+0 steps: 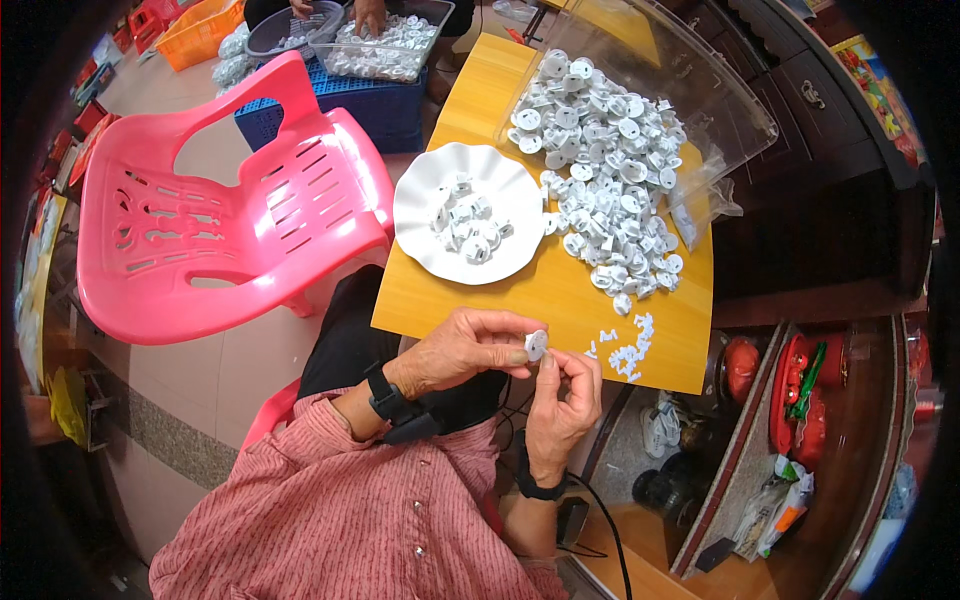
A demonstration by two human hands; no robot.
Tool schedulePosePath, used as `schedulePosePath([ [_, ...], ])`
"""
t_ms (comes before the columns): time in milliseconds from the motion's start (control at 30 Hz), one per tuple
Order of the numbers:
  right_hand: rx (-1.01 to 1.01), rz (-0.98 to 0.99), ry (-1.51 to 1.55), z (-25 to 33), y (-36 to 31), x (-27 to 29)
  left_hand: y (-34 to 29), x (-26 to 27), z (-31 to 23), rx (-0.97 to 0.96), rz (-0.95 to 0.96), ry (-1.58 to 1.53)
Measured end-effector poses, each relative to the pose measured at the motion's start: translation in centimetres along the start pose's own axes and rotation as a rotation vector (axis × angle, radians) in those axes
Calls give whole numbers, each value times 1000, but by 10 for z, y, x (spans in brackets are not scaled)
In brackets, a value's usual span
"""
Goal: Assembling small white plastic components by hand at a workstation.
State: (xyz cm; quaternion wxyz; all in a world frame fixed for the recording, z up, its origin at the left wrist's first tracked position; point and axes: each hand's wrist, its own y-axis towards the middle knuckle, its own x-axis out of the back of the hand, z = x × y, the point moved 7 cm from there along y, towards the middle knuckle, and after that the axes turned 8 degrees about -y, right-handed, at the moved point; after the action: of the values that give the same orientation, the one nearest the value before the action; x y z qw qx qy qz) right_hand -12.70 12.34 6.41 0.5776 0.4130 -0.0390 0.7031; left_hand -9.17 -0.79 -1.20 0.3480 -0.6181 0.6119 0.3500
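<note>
My left hand (468, 352) pinches a small round white plastic part (536, 345) between thumb and fingers, just off the table's front edge. Its disc face with small openings is turned up. Close against the part's lower side is my right hand (565, 400), thumb and fingertips pressed together; whatever lies between them is hidden. Beyond my hands, a white wavy-rimmed plate (412, 215) holds several similar parts (472, 222). A large heap of white plastic parts (620, 190) spreads to its right. Tiny white plastic pieces (630, 355) lie scattered near the table's front right corner.
The yellow wooden table (455, 305) carries a clear plastic bin (735, 95) at its far end, behind the heap. A pink plastic chair (340, 200) stands left. Beyond, another person's hands (370, 15) reach into a clear tub (375, 65). Open shelves (730, 480) are at right.
</note>
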Motion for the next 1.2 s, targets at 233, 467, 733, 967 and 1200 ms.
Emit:
schedulePosePath([
  [233, -39, 39, 5, 3, 0, -1, -1, 3, 1, 56, -44, -26],
  [467, 19, 48, -32, 13, 1, -2, -2, 4, 2, 76, -52, -17],
  [733, 22, 143, -101, 13, 0, -8, -4, 3, -2, 58, -50, 164],
  [967, 10, 142, -37, 15, 2, -8, -3, 7, 0, 63, -90, 73],
  [1200, 48, 116, -86, 17, 0, -10, -5, 6, 0, 90, -107, 140],
])
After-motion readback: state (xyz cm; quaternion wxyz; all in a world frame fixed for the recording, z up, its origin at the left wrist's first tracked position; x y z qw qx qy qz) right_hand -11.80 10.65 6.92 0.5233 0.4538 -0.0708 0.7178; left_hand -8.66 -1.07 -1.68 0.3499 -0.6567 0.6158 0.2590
